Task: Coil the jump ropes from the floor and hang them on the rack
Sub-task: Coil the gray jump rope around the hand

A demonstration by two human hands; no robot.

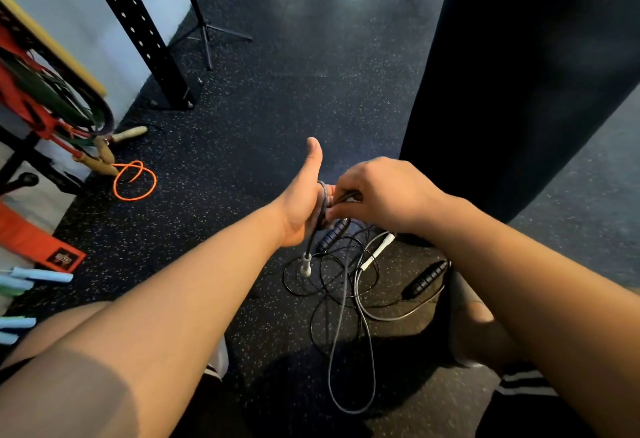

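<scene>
At frame centre our left hand (299,209), thumb up, carries loops of the grey jump rope (323,200); its fingers are hidden, so we cannot tell their curl. Our right hand (381,191) pinches the rope between its fingers. The rest lies tangled on the floor (242,126) below.

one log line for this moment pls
step: coiling | left hand: thumb up, grey rope looped round palm | right hand: pinches grey rope | floor: other ropes tangled
</scene>
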